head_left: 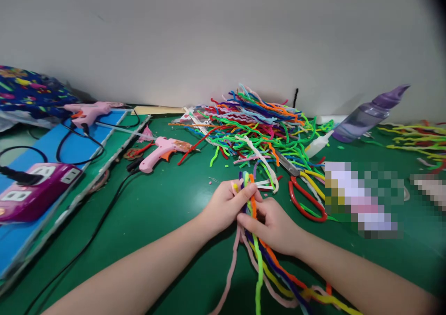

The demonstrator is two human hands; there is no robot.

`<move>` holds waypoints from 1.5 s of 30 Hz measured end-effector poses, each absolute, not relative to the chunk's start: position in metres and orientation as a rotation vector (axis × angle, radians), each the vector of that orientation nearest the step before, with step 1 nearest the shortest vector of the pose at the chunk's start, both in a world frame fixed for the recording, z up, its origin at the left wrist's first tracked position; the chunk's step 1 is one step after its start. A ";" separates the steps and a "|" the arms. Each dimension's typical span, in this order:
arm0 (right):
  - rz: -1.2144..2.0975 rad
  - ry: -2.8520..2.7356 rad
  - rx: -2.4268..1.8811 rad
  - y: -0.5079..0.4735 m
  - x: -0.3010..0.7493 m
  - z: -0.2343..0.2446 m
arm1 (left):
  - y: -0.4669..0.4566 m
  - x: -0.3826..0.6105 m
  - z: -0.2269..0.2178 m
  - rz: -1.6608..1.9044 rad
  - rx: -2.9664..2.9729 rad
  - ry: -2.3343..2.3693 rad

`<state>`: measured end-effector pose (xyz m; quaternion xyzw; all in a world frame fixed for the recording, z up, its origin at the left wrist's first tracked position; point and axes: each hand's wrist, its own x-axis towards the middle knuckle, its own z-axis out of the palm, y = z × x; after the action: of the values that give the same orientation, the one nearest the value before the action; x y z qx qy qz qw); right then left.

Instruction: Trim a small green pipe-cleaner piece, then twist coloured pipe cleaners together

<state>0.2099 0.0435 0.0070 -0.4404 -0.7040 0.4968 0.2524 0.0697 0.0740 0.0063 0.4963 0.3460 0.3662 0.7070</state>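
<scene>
Both my hands meet at the middle of the green table around a bundle of pipe cleaners in orange, green, yellow, dark blue and pink. My left hand pinches the upper part, thumb across the strands, and their short ends poke up above it. Just below and to the right, my right hand is closed on the same bundle with its thumb pressing in. The long tails hang and spread toward the near edge. Parts of the fingers are hidden behind the strands.
A heap of pipe cleaners lies by the wall. Red-handled scissors, a white glue bottle and a purple water bottle are on the right. Leftward are a pink glue gun, another glue gun, a power strip and cords.
</scene>
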 end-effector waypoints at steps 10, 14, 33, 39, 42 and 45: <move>1.292 -1.902 -1.306 0.046 0.215 0.011 | 0.079 0.065 0.005 0.888 1.200 0.858; 1.311 -1.877 -1.333 0.048 0.216 0.010 | 0.080 0.066 0.002 0.866 1.169 0.920; 1.140 -1.557 -1.364 0.047 0.225 0.019 | 0.076 0.066 0.011 0.713 1.394 0.850; 1.550 -1.203 -1.232 0.057 0.224 0.015 | 0.076 0.065 0.013 0.561 1.525 0.747; 1.605 -1.138 -1.182 0.058 0.224 0.011 | 0.078 0.064 0.014 0.510 1.552 0.717; 1.589 -1.147 -1.160 0.057 0.225 0.009 | 0.078 0.064 0.015 0.456 1.589 0.745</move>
<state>0.2246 0.0574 0.0091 -0.4626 -0.4574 0.6336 0.4188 0.0641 0.0776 0.0146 0.6900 0.3235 0.1980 0.6165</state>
